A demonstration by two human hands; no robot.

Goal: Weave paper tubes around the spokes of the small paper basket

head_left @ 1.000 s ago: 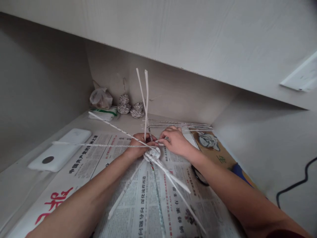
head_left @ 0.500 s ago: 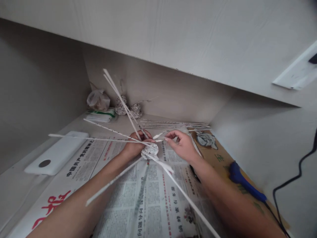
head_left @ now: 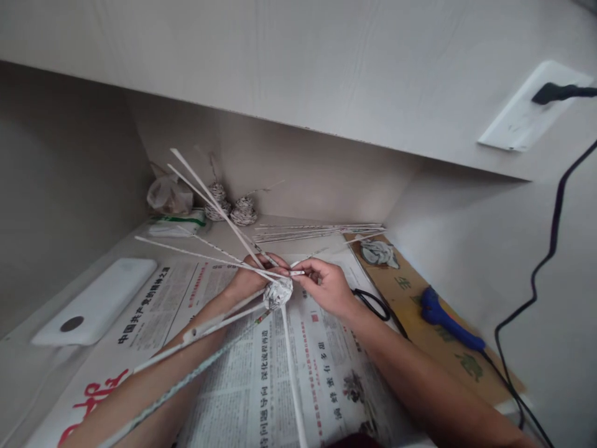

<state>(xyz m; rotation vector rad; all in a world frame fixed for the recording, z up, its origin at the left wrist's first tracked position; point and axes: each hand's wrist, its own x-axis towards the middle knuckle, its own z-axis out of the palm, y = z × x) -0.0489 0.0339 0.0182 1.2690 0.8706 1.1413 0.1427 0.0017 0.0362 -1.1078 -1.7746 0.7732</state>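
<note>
A small woven hub of rolled paper tubes hangs just above the newspaper, with long white tubes sticking out in all directions. My left hand holds the hub from the left, fingers curled around its back. My right hand pinches the end of one short tube right beside the hub. Two long tubes point up and to the left; others run down toward me.
A white power bank lies at the left. Spare paper tubes, two small woven pieces and a plastic bag sit at the back. A blue glue gun on brown card, black scissors and a black cable are at the right.
The hub has been turned in my hands, so the two upright tubes swung from vertical to leaning left. My right hand moved back to the hub and pinched a tube end.
</note>
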